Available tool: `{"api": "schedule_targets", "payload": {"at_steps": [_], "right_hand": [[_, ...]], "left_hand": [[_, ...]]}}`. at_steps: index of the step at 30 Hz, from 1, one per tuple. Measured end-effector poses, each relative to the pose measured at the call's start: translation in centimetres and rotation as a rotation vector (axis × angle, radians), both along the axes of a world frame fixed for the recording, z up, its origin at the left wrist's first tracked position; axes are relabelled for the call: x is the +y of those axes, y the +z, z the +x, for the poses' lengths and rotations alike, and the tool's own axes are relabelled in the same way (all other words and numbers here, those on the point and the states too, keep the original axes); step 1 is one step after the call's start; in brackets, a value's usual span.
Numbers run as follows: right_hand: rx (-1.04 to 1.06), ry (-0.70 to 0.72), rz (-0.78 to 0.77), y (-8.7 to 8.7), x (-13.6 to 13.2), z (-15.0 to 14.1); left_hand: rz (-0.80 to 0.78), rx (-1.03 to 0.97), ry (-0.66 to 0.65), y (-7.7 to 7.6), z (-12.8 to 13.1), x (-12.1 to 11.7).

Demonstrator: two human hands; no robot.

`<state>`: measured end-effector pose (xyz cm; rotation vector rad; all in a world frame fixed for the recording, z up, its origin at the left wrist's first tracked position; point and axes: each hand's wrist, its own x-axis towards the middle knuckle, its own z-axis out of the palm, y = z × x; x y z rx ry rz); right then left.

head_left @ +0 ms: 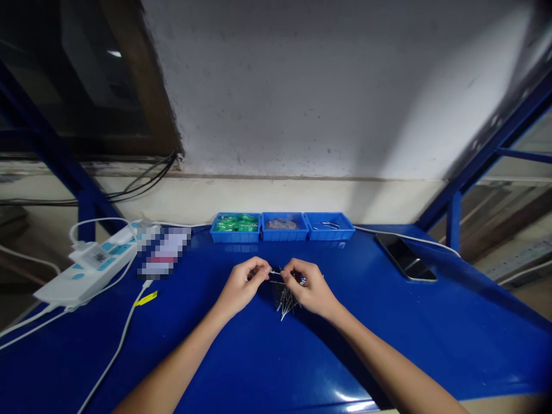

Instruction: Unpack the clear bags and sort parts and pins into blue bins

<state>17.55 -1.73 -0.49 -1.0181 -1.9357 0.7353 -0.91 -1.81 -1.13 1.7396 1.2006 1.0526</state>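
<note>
My left hand (244,284) is pinched closed on one end of a thin, light metal rod (275,273). My right hand (309,289) has its thumb and fingers closed at the other end, so the rod spans the small gap between both hands. Its exact kind is too small to make out. Below and partly behind my right hand lies a loose pile of thin metal rods (284,303) on the blue table (241,362). Some of the pile is hidden by that hand.
Three blue bins stand along the back: one with green pieces (237,222), one with greyish, clear-looking pieces (281,224), one with a few thin rods (330,225). A dark phone (406,257) lies right. At left are a white power strip (92,267), cables and a blurred-out item (164,253).
</note>
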Motion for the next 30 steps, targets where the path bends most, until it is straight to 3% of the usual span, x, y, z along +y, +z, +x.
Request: {"api": "schedule_targets", "payload": {"at_steps": [4, 9, 14, 19, 21, 22, 26, 30], "right_hand": [[0.014, -0.025, 0.077, 0.2, 0.2, 0.4], [0.083, -0.168, 0.175, 0.7, 1.0, 1.4], [0.158, -0.362, 0.337, 2.0, 1.3, 3.3], [0.210, -0.770, 0.775, 3.5, 3.2, 6.4], [0.129, -0.933, 0.807, 3.2, 4.7, 7.8], [0.027, -0.960, 0.730, 2.9, 5.3, 8.4], [-0.353, -0.787, 0.273, 0.6, 5.9, 8.2], [-0.277, -0.387, 0.154, -0.5, 3.4, 4.1]], "left_hand": [[0.073, 0.355, 0.032, 0.7, -1.8, 0.6], [0.063, 0.717, -0.098, 0.7, -4.8, 1.1], [0.058, 0.798, -0.115, 0.1, -5.1, 1.3], [0.077, 0.772, -0.127, -0.1, -4.4, 1.3], [0.070, 0.726, -0.128, -0.1, -4.1, 1.3], [0.065, 0.692, -0.125, 0.0, -3.9, 1.3], [0.080, 0.507, -0.088, 0.3, -2.7, 0.8], [0.219, 0.382, -0.052, 0.4, -1.4, 0.3]]}}
